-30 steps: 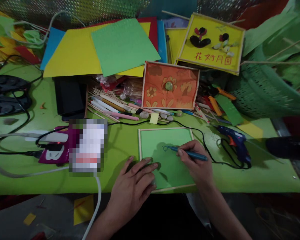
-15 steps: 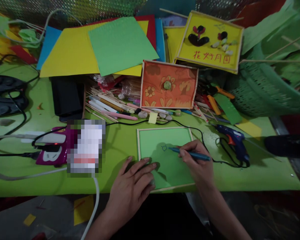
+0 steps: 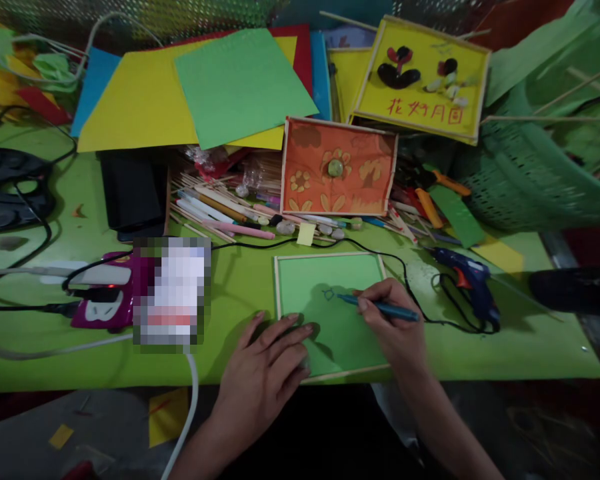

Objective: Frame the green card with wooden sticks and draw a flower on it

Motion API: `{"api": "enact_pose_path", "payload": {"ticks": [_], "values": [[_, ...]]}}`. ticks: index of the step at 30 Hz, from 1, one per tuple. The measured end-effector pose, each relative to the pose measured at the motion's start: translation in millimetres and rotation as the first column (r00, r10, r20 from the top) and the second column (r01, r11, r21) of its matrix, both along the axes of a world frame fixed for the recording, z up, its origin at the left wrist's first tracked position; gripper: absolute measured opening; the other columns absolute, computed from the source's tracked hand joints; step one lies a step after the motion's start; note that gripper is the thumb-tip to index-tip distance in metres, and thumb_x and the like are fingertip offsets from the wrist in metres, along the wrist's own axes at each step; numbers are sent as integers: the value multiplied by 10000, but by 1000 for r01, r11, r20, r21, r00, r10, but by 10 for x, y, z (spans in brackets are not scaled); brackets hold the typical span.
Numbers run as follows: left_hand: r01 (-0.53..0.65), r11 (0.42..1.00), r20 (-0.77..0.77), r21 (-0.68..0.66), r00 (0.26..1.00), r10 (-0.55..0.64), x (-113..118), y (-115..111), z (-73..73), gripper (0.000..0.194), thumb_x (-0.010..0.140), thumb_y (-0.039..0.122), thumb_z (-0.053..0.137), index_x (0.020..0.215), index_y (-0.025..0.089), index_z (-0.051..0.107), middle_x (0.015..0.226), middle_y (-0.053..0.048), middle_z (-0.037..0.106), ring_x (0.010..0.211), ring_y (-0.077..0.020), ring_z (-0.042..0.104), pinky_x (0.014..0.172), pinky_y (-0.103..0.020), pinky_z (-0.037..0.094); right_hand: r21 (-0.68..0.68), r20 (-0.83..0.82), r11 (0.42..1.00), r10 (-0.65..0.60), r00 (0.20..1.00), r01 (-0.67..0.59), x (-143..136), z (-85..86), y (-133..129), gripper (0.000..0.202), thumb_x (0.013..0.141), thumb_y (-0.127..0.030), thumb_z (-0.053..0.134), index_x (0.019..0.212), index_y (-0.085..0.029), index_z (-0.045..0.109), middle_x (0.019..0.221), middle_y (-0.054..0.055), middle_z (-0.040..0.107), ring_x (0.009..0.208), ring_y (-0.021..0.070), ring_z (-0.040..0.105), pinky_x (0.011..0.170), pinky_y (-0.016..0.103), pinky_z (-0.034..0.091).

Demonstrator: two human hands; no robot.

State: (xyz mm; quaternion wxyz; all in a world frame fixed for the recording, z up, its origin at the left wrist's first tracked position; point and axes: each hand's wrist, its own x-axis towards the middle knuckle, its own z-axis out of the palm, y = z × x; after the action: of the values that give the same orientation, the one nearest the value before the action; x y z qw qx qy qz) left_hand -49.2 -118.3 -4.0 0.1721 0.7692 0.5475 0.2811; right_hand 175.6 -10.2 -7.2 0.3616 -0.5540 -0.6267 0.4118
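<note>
A green sheet [image 3: 325, 347] edged with thin wooden sticks lies near the table's front edge. On it is a small blue line drawing [image 3: 329, 293], a rounded shape with short strokes around it. My right hand [image 3: 396, 327] pinches a blue marker pen [image 3: 393, 310], its tip at the right of the drawing. My left hand [image 3: 273, 357] lies flat with fingers spread across the sheet's left edge, holding nothing.
A blue glue gun [image 3: 467, 280] and its black cord lie right of the sheet. Left are a purple power strip [image 3: 103, 313] and a blurred-out phone [image 3: 177, 287]. Behind stand an orange framed picture [image 3: 340, 190], several pens [image 3: 215, 213], coloured sheets [image 3: 245, 87] and a green basket [image 3: 520, 173].
The small drawing has gained short strokes around its outline. The pen and right hand have barely shifted, and my left hand stays in place.
</note>
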Motion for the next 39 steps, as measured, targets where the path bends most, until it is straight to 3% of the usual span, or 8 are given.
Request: {"api": "enact_pose_path", "payload": {"ticks": [9,28,39], "values": [[4,1000,1,8,1000,-4,-2,3,-5,113,999,188,567,1008,245,664,1299,49,738,1293,-173,622,1249,-389,217,-3,-54,1000,29,998,-29,52,-31,-20,113,898,-296,699,845,-241,616,713,-30,602,690,162,614,640,291,490],[11,1000,-4,-5,1000,-11,-1,-14,-28,132,1006,187,546,1031,248,660,1327,48,722,1312,-188,608,1252,-410,204,-38,-21,996,74,997,-75,21,16,-29,139,893,-317,703,824,-240,610,698,-22,619,594,144,552,555,276,443],[11,1000,-1,-22,1000,-11,-2,-7,-13,120,991,177,575,1023,248,666,1314,47,730,1311,-181,613,1252,-429,247,-15,-63,998,62,996,-63,34,-9,-30,138,887,-314,714,820,-239,619,713,-21,610,704,176,614,732,348,540]]}}
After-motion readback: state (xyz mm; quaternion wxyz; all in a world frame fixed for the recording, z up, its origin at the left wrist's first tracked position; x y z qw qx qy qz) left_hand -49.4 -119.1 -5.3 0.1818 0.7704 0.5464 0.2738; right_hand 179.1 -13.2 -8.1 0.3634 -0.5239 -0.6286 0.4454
